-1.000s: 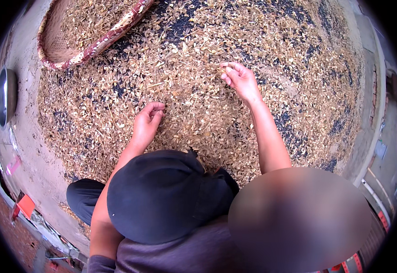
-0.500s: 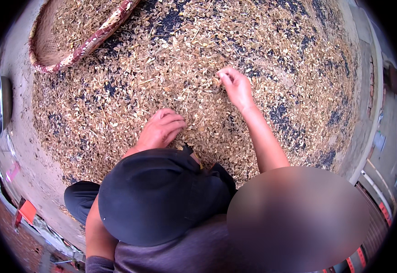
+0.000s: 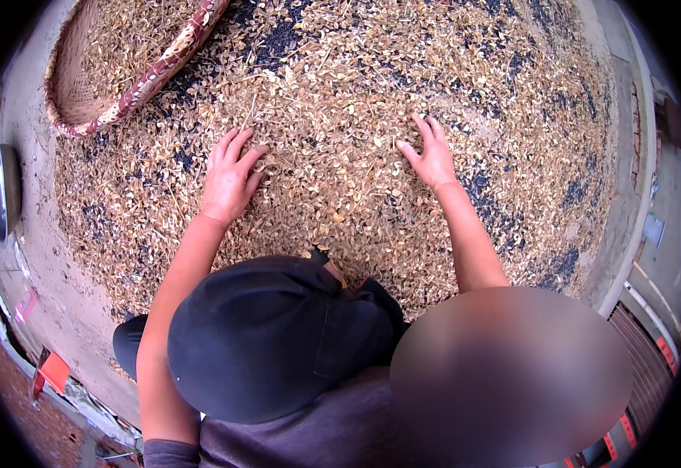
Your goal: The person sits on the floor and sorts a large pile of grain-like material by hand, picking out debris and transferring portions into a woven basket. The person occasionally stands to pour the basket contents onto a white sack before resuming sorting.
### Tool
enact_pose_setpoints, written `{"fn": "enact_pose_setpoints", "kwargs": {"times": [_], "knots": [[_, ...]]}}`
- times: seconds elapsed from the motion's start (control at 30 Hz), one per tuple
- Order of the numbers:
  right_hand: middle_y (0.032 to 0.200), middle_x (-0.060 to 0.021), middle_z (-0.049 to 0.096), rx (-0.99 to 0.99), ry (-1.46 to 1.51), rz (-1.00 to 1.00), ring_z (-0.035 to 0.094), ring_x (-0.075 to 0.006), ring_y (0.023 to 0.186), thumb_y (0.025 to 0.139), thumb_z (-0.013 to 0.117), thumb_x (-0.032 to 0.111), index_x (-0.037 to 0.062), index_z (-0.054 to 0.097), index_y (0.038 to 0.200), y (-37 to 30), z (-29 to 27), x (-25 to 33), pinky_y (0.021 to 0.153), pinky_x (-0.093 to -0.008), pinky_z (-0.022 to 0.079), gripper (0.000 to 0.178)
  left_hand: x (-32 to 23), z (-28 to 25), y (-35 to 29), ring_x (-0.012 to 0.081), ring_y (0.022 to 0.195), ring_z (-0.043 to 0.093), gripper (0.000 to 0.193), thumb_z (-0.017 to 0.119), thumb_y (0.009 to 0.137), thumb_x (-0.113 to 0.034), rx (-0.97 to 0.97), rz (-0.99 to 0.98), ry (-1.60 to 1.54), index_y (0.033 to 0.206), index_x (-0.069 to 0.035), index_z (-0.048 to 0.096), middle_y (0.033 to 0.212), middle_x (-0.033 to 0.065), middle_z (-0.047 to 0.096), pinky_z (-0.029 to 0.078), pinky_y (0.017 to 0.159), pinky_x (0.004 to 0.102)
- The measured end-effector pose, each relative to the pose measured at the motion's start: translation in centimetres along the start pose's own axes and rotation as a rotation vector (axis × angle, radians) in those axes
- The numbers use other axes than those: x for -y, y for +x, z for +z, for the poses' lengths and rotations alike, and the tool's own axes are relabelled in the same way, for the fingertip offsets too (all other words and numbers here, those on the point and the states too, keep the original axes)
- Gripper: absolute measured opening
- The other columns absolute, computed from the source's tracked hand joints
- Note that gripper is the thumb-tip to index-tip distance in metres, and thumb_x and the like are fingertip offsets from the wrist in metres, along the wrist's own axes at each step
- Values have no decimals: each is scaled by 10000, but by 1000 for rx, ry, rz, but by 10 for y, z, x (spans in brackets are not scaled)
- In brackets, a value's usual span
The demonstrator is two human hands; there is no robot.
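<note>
1. Across the floor [image 3: 36, 195] here, dry husks [image 3: 325, 183] lie in a broad layer, dark seeds [image 3: 279, 40] showing through.
2. Left hand [image 3: 229, 178] and right hand [image 3: 434, 161] are spread open over the husks, well apart, gripping nothing I can see.
3. I'd use a light touch on such loose stuff, skimming, not pressing.
4. The husks point every way, sharing no long axis.

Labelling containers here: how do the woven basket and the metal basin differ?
Surface: the basket is woven with a maroon-and-cream rim; the basin is smooth, shiny grey.
Place: the basket overlaps the spread husks; the basin stands apart from them on the grey ground.
Framing: the picture's top edge cuts off the basket; the basin shows whole.
Shared: both have curved rims.
</note>
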State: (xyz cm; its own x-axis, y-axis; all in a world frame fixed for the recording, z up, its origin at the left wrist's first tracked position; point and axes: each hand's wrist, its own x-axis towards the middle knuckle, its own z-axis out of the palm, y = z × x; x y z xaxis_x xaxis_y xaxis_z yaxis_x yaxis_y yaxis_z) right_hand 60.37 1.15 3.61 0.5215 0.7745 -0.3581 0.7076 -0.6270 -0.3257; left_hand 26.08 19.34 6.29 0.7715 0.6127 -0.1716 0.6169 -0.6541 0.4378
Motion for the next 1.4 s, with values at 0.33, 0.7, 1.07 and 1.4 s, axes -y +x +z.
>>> {"fn": "enact_pose_setpoints", "kwargs": {"times": [0.33, 0.7, 1.07, 1.4], "knots": [[1522, -289, 272, 298, -1, -153, 381, -455, 1369, 717, 851, 399, 151, 345, 1492, -101, 27, 89, 1111, -495, 415, 958, -64, 17, -76, 371, 1243, 449, 881, 840, 710, -205, 111, -247, -61, 1474, -216, 400, 1466, 168, 362, 496, 979, 438], [1525, -94, 397, 134, 146, -481, 445, -328, 1347, 913, 673, 281, 238, 456, 1457, 16, 15, 172, 1117, -445, 404, 587, -26, -18, -5, 358, 1247, 492, 640, 724, 804, -99, -114, -211, -84, 1390, -128, 468, 1394, 135, 465, 454, 1043, 424], [1410, -59, 498, 438, 30, -755, 385, -291, 1331, 939, 518, 530, 185, 561, 1370, 15, 20, 184, 1164, -451, 284, 554, -40, -28, -21, 323, 1312, 403, 800, 783, 766, -421, 88, -181, -140, 1419, -95, 456, 1396, 131, 504, 308, 1122, 456], [1506, -177, 297, 348, -80, -332, 433, -390, 1323, 717, 857, 189, 195, 225, 1552, -58, -21, 121, 1131, -429, 399, 1048, -73, -5, -71, 386, 1254, 481, 1078, 880, 672, -246, 38, -338, -103, 1537, -125, 248, 1458, 164, 374, 457, 1012, 449]]}}
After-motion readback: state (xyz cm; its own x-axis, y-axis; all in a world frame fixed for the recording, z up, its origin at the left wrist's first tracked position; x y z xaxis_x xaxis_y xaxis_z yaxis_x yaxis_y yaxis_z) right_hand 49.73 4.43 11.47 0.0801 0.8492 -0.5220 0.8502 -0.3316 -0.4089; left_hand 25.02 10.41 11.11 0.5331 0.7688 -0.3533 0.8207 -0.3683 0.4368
